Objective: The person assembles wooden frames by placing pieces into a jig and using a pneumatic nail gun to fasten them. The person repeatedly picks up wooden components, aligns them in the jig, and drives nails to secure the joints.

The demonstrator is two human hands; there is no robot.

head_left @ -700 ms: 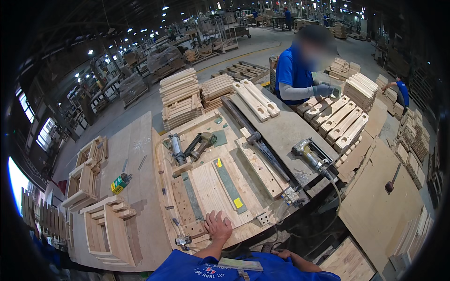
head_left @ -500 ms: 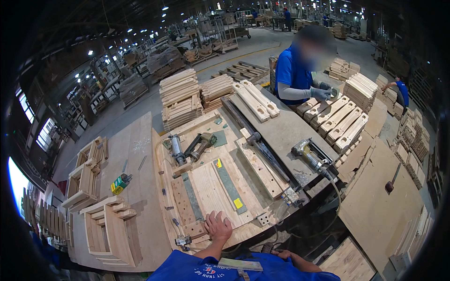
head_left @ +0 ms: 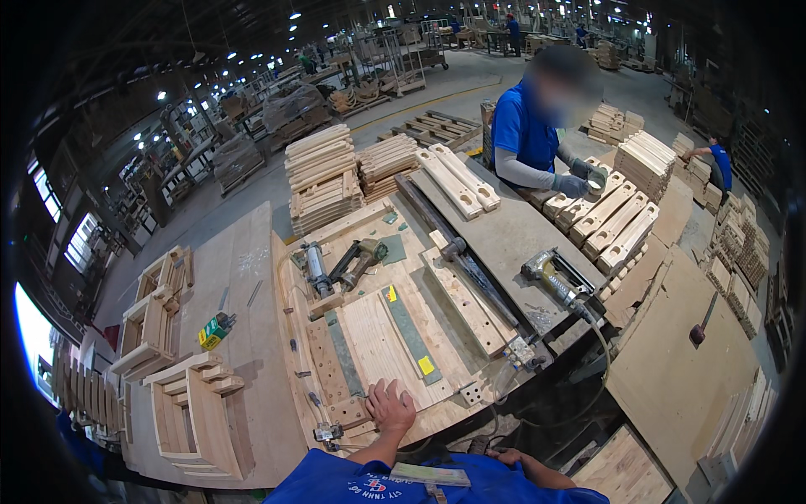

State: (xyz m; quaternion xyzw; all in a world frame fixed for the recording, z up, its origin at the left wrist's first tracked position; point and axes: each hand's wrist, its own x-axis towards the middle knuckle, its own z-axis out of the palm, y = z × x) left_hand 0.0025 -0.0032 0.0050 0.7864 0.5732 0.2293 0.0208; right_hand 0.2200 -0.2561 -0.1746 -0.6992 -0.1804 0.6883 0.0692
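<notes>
The person's bare left hand [head_left: 390, 406] lies palm down at the near end of a flat, pale wooden board [head_left: 369, 340], its fingers slightly parted and pinching nothing. The bare right hand [head_left: 507, 455] is low by the waist, near a dark, rounded object [head_left: 479, 444]; whether it grips anything cannot be told. Neither hand has shifted in the last instant, and the board keeps its place on the light plywood work panel [head_left: 454, 406], between two dull green strips [head_left: 407, 334], one carrying bright yellow patches [head_left: 426, 364]. So the work under the left hand seems paused.

Farther up the panel lie a silver metal cylinder [head_left: 316, 269] and a dark, pistol-shaped air tool [head_left: 361, 262]. A second air tool [head_left: 554, 275], with a hose, rests on the grey tabletop [head_left: 504, 244] to the right. On the left-hand table [head_left: 252, 336] stand pale wooden frames [head_left: 191, 420] and a green-and-yellow box [head_left: 217, 331].

Beyond, the change is a co-worker's: the grey-gloved hands [head_left: 573, 183] have come forward over a row of slotted, pale wooden bars [head_left: 610, 207]. Behind are stacked wooden slats [head_left: 323, 178], a wooden pallet [head_left: 432, 128] and a dim hall dotted with lamps [head_left: 295, 14].
</notes>
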